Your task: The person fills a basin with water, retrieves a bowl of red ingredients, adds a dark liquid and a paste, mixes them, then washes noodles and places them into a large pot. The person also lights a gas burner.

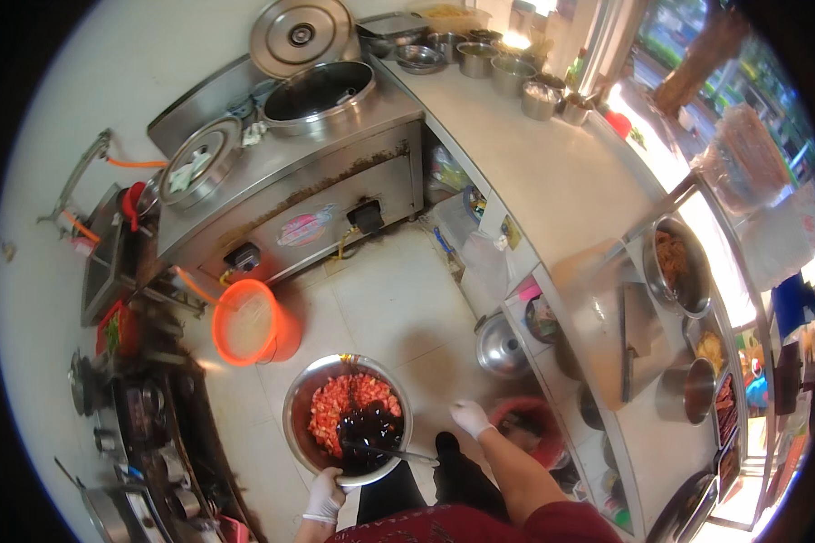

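A steel mixing bowl (293, 407) holds red diced pieces, which look like chopped tomato (333, 404), and a glossy dark sauce (373, 427). My left hand (326, 495), in a white glove, grips the bowl's near-left rim. A metal utensil (407, 455) leans in the sauce, its handle resting over the right rim; its head is hidden. To the right of the bowl, my right hand (472, 417) is also gloved and hangs in the air, apart from the handle. Its fingers look curled, with nothing visible in them.
An orange bucket (272, 322) of cloudy liquid stands on the tiled floor. Ahead is a steel stove (299, 197) with a large pot (319, 102). Along the right runs a counter (516, 156) bearing several metal containers. A red basin (530, 431) sits below it.
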Demonstrator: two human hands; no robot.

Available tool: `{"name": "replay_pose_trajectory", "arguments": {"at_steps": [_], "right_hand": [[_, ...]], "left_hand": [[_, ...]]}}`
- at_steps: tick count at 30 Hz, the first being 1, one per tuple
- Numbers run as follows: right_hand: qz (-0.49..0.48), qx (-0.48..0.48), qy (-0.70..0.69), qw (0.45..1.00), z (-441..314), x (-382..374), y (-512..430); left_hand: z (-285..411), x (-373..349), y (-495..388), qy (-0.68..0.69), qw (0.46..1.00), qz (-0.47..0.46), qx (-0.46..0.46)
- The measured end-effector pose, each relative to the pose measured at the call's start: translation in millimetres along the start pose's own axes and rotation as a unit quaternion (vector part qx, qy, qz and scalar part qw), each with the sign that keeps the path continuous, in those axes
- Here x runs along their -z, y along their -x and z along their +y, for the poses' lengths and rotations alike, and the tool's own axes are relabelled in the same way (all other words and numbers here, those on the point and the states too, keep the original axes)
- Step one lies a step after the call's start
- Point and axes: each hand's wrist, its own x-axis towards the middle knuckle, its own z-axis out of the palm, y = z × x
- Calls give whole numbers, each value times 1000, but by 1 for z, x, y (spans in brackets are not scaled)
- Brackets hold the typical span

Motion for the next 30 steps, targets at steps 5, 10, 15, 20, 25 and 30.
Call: {"name": "replay_pose_trajectory", "arguments": {"at_steps": [5,10,15,20,25,30], "right_hand": [[-39,-112,247,962,51,-12,3],[-158,-193,379,891,109,-73,-62],[-243,-238,430,836,200,-110,-98],[-266,-323,377,826,245,-116,-90],[-223,-402,313,831,293,-131,-51],[-74,-440,95,890,327,-152,-43]], "left_hand": [[68,-54,-93,-234,970,-43,-57],[108,-113,-249,-207,976,-58,-26],[80,-172,-404,-528,828,-84,-169],[69,-198,-545,-555,784,-200,-194],[44,-217,-639,-157,982,-90,60],[38,-250,-664,-148,979,-106,90]]}}
